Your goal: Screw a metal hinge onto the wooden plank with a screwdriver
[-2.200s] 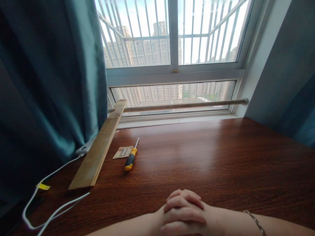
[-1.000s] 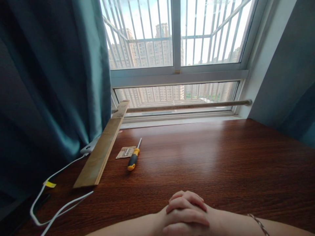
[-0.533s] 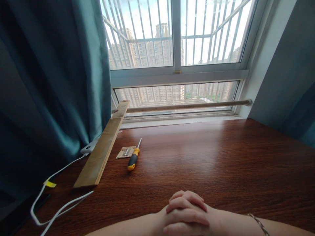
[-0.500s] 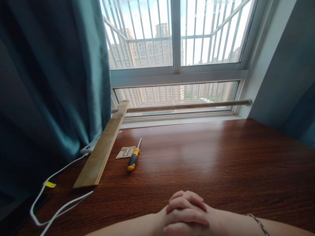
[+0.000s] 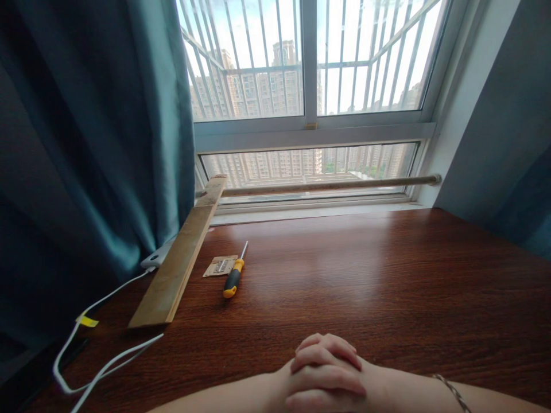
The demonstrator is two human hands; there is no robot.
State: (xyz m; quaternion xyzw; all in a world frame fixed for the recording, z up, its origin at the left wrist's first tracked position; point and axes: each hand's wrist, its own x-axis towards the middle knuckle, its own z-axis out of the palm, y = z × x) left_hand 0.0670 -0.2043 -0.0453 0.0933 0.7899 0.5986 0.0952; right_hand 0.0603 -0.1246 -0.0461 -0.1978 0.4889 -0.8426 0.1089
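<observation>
Low in the head view, my left hand [image 5: 300, 376] and my right hand [image 5: 344, 380] are clasped together on the dark wooden table [image 5: 387, 287]. Their fingers are folded closed over one another, and no object shows in them. Which fingers belong to which hand is hard to tell. A bracelet [image 5: 451, 391] circles my right forearm. Farther off, left of centre, lies a yellow and black screwdriver [image 5: 233, 279], its metal shaft pointing away from me. Its shaft end lies beside a small tan piece [image 5: 219, 266] carrying small silvery metal parts, perhaps screws.
A long wooden board [image 5: 181, 264] lies along the table's left side, reaching toward the window. Beside it are a white device [image 5: 157, 257] and a white cable [image 5: 107, 295] with a yellow tag [image 5: 88, 322]. A blue curtain [image 5: 159, 143] hangs at left; a rail [image 5: 327, 186] crosses the window.
</observation>
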